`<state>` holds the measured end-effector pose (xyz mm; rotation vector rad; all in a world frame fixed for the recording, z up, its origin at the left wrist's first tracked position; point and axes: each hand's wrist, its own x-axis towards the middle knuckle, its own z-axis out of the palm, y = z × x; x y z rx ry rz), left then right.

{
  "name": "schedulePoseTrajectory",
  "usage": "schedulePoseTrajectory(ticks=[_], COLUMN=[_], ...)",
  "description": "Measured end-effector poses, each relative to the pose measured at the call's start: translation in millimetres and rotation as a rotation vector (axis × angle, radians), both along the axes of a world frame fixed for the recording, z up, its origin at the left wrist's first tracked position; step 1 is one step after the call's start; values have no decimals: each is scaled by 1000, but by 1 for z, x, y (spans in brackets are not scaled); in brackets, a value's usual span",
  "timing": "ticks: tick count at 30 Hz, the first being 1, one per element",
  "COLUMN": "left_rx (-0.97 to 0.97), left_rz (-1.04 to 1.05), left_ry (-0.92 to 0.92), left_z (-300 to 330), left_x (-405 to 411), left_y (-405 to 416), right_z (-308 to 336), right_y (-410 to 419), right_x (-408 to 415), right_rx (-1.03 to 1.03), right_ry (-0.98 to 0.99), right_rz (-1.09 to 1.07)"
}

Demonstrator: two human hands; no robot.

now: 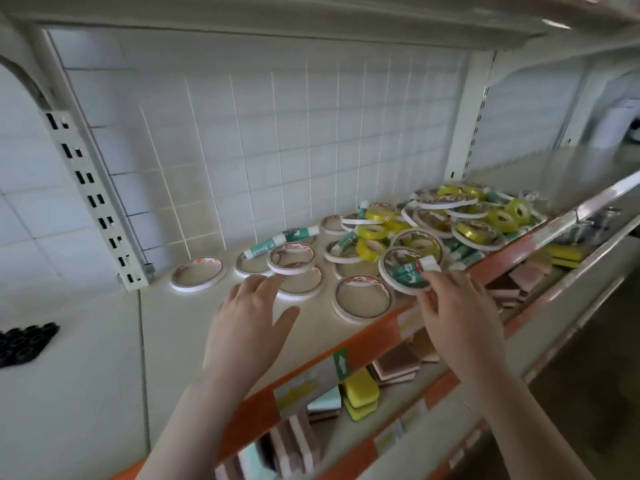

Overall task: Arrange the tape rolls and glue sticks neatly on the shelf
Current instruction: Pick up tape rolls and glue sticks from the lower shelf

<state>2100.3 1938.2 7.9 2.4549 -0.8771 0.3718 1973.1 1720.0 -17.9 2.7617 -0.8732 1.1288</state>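
Left hand [251,318] is flat, palm down, fingers spread and relaxed, its fingertips at a thin white tape ring [298,284] on the cream shelf [173,327]. Right hand [457,311] pinches a green-and-white glue stick [415,268] over another flat ring [408,271] near the orange shelf edge.

Two bare forearms show, one left, one right, each ending in a bare hand: left hand [250,317], right hand [459,311]. No sleeve covers either arm as far as it shows. Fingernails are short and plain, slightly blurred.
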Motion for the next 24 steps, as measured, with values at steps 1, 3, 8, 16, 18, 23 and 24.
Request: schedulePoseTrajectory(ticks=[1,3,8,16,18,23,24], left_rx=[4,0,-8,-2,2,22,40], left_rz=[12,48,135,236,226,86,47], left_ry=[4,12,17,50,30,-50,-58], left_z=[0,1,-2,-1,1,4,5], left_x=[2,6,5,-22,-28,-37,-38], left_y=[-6,-20,-55,-132,-147,-177,-182], right_z=[0,1,1,-12,-12,-14,-15], right_y=[-10,-29,-80,-158,-173,-193,-195], right_x=[4,12,24,17,15,18,18], right_rx=[2,2,80,55,48,29,24], right_ry=[5,19,40,-62,-69,-83,-84], right_rz=[2,24,156,375,400,455,461])
